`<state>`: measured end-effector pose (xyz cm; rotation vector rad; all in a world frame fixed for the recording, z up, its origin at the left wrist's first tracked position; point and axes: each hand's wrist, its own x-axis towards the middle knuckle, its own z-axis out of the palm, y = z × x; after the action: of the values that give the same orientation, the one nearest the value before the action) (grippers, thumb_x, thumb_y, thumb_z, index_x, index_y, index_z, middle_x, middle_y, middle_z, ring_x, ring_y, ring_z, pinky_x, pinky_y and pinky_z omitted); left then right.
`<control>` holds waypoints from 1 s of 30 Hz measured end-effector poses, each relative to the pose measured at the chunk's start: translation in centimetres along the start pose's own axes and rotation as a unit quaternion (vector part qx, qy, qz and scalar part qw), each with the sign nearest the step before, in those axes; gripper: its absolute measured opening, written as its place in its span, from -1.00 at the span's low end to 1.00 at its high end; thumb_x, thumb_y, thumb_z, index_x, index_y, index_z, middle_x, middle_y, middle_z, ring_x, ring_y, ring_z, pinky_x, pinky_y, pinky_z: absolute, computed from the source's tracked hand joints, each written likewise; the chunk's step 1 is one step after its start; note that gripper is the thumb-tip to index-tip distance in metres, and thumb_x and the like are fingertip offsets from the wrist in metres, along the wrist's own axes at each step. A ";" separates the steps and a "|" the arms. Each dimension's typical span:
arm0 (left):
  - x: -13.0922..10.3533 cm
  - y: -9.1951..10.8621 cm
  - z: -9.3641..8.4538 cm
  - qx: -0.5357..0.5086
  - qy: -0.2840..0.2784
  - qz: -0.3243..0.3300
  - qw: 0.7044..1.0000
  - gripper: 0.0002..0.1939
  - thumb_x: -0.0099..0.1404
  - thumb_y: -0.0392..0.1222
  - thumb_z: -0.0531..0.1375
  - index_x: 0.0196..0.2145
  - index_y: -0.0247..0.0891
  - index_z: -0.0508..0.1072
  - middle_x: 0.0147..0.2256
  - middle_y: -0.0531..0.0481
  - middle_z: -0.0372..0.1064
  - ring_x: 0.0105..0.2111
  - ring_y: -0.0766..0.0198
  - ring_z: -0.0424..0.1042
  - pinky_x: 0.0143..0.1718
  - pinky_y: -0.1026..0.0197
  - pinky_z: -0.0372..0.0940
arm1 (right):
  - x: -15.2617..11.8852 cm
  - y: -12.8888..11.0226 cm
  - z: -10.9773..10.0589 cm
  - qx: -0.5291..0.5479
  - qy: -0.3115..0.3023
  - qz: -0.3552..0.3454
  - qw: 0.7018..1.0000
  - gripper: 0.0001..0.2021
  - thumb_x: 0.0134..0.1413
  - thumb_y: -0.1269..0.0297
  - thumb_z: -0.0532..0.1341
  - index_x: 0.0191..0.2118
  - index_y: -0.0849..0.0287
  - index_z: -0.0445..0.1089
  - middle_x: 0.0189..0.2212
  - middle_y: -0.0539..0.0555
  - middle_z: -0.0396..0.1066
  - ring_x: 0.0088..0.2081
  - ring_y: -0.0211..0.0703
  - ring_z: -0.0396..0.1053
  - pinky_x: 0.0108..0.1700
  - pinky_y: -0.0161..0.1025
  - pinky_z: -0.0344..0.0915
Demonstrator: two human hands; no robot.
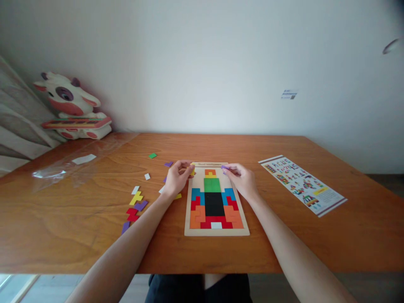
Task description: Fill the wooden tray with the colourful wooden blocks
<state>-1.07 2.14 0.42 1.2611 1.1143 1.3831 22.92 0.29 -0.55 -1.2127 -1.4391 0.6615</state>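
Yellow piece point(192, 170): at upper left of wooden tray point(217, 232), pinched in left hand point(176, 180), fingers nearly closed. Purple piece point(224, 167): at tray's upper right, pinched between right hand's point(242, 179) fingertips. Both judged light, stiff, fairly smooth; best gripped by opposite edges. Contact with tray: cannot tell.

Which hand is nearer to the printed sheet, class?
Right: the right hand is left of the sheet, near the top right of the board; the left hand is farther left, near the board's top left.
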 end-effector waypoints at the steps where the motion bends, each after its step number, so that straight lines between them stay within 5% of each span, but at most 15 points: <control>1: 0.0 -0.2 -0.1 -0.018 0.016 -0.013 1.000 -0.43 -0.03 0.18 0.43 -0.22 -0.30 0.44 -0.26 -0.04 0.50 -0.38 0.28 0.53 -0.40 0.26 0.45 | 0.1 -0.3 0.4 0.010 -0.016 0.009 1.000 -0.68 0.01 0.00 0.35 -0.23 0.15 0.55 -0.29 0.16 0.61 -0.31 -0.06 0.56 -0.21 -0.11 0.50; 8: 0.0 -0.5 -0.5 -0.048 0.028 -0.034 0.998 -0.37 -0.02 0.18 0.42 -0.13 -0.30 0.42 -0.30 -0.03 0.50 -0.37 0.27 0.54 -0.34 0.23 0.45 | 1.2 -2.7 4.0 0.044 -0.163 0.014 0.985 -0.77 0.04 0.13 0.34 -0.22 0.13 0.54 -0.36 0.09 0.60 -0.39 -0.13 0.56 -0.27 -0.16 0.52; 14: -0.5 -0.7 -0.6 0.051 -0.061 0.011 0.997 -0.47 0.07 0.17 0.38 -0.18 -0.31 0.50 -0.36 -0.03 0.52 -0.37 0.25 0.52 -0.33 0.26 0.39 | 1.1 -1.7 3.1 -0.015 -0.074 -0.038 0.996 -0.80 0.11 0.15 0.28 -0.21 0.12 0.53 -0.29 0.12 0.60 -0.32 -0.11 0.55 -0.25 -0.17 0.48; 18: -1.2 -0.7 -0.2 0.111 -0.105 0.016 0.988 -0.57 0.10 0.13 0.37 -0.28 -0.28 0.45 -0.42 -0.03 0.54 -0.42 0.26 0.51 -0.40 0.29 0.34 | 1.0 -0.4 1.8 -0.038 -0.025 -0.017 0.999 -0.78 0.08 0.12 0.28 -0.24 0.15 0.52 -0.30 0.15 0.60 -0.39 -0.13 0.50 -0.31 -0.18 0.42; 21: -1.7 -0.3 0.1 0.175 -0.124 0.035 0.976 -0.59 0.18 0.09 0.31 -0.16 -0.26 0.45 -0.42 0.00 0.56 -0.48 0.30 0.47 -0.46 0.31 0.29 | 1.3 0.6 1.6 -0.031 0.021 0.014 0.999 -0.72 0.06 0.06 0.27 -0.25 0.19 0.52 -0.31 0.18 0.59 -0.39 -0.11 0.47 -0.31 -0.18 0.38; 30: -1.8 0.0 0.3 0.371 -0.112 0.110 0.915 -0.83 0.26 -0.08 0.27 -0.25 -0.19 0.58 -0.35 -0.01 0.55 -0.38 0.23 0.48 -0.30 0.23 0.35 | 1.6 2.1 1.8 -0.043 0.012 0.028 0.999 -0.73 0.06 0.08 0.25 -0.25 0.17 0.52 -0.30 0.16 0.59 -0.40 -0.11 0.45 -0.28 -0.16 0.36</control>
<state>-0.65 0.36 0.17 2.0841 1.4234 0.9400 22.04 2.83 -2.26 -1.3282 -1.4291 0.6265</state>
